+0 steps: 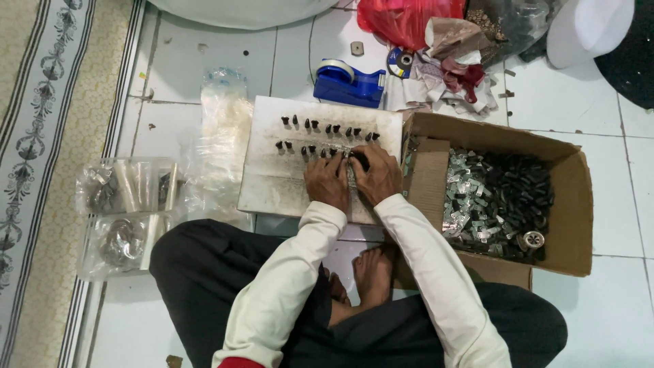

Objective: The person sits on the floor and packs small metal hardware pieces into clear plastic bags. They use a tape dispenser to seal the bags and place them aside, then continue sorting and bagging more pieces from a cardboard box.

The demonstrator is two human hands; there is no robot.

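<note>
Left hand [325, 180] and right hand [376, 173] sit side by side, knuckles up, on the white board [272, 170]; the right fingers curl around a small black part [360, 161], while the left fingertips press down with the grip hidden, so contents can't be told. Just beyond the fingertips stand two rows of small black pieces [327, 128], too small to identify. Right of the right hand is an open cardboard box [569, 204] of mixed black and silver parts; clear bags [126, 211] lie well left.
</note>
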